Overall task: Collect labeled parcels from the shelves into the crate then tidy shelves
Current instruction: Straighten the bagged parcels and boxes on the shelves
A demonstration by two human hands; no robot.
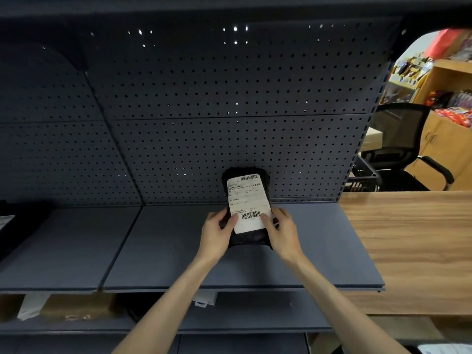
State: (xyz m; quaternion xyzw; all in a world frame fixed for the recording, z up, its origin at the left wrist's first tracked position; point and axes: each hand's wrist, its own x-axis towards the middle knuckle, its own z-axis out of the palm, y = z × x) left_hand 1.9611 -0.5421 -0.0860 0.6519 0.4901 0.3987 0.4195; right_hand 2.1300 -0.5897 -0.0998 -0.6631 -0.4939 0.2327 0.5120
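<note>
A black soft parcel (249,238) with a white barcode shipping label (247,200) stands tilted on the dark grey shelf (158,241), its top leaning toward the pegboard back. My left hand (217,232) grips its lower left edge with the thumb on the label. My right hand (282,229) grips the lower right edge, thumb also on the label. Another black parcel (18,226) with a bit of white label lies at the far left of the same shelf level, partly cut off. A dark crate (362,177) shows behind the shelf's right end.
A perforated pegboard (229,111) backs the shelf. A wooden table top (408,238) adjoins on the right. The lower shelf holds a brown cardboard box (76,306) and white bags (205,298). A black mesh office chair (401,146) and wooden cabinets stand beyond.
</note>
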